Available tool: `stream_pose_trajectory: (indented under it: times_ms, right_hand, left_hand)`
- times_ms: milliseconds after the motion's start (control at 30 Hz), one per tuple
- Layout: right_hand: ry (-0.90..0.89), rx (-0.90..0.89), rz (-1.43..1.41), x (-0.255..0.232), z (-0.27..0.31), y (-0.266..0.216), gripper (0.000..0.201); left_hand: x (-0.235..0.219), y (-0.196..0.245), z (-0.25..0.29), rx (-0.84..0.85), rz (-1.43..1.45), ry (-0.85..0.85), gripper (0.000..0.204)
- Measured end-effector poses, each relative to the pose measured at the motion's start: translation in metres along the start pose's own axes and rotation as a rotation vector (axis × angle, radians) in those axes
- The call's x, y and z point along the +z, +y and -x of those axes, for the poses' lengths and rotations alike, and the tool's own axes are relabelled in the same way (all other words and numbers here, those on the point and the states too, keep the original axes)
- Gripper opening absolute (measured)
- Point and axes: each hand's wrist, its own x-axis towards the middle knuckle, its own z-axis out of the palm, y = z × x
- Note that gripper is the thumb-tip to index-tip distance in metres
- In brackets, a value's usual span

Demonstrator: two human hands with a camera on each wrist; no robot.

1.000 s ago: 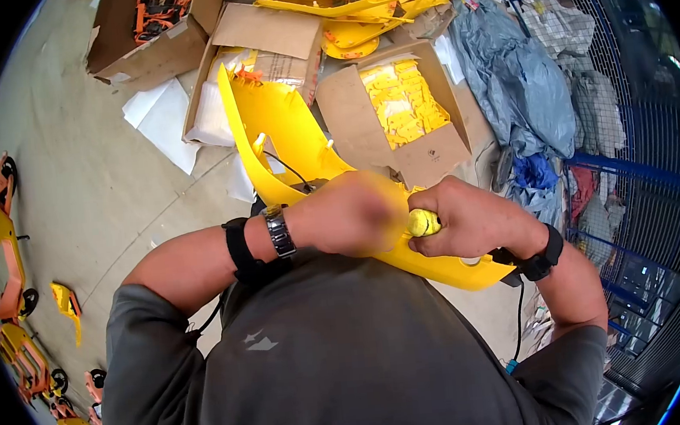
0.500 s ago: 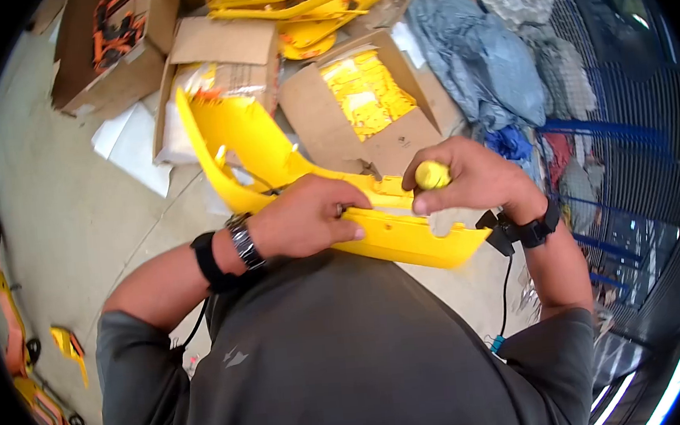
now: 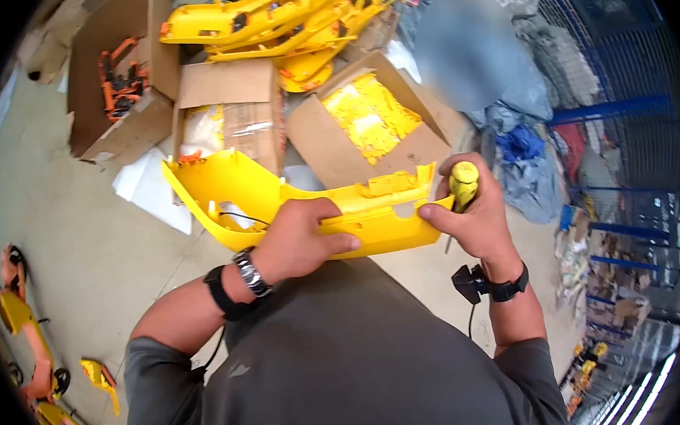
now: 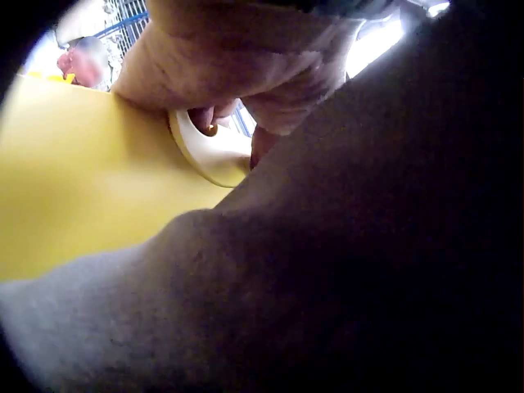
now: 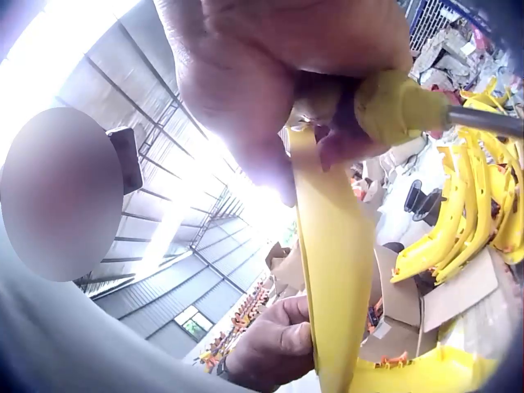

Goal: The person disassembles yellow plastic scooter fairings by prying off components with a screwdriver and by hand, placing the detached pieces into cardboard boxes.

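Observation:
A long, curved yellow plastic body panel is held in front of the torso, its wide end to the left, with a black cable inside it. My left hand grips its near edge around the middle, thumb along the outer face. At the narrow right end, my right hand has its thumb on the panel's tip and holds a screwdriver by its yellow handle. In the right wrist view the screwdriver's metal shaft points away from the panel. The left wrist view is mostly dark, with the panel's yellow face beside a hand.
Beyond the panel stand a carton of yellow parts, another open carton and a box with orange parts. Stacked yellow panels lie behind them. Plastic bags and a blue rack line the right; scooters stand left.
The screwdriver has come off the panel's middle and moved with my right hand to its right end. My left hand has shifted left along the edge. The panel now lies more level across the view.

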Motion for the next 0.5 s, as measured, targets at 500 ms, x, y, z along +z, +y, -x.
stream_pose_trajectory:
  times_ms: [500]
  right_hand:
    - [-0.066,-0.024,-0.353,-0.024,-0.076,0.126,0.022]
  left_hand:
    - [-0.014,-0.062,0.075,0.001,0.219,0.729,0.037]
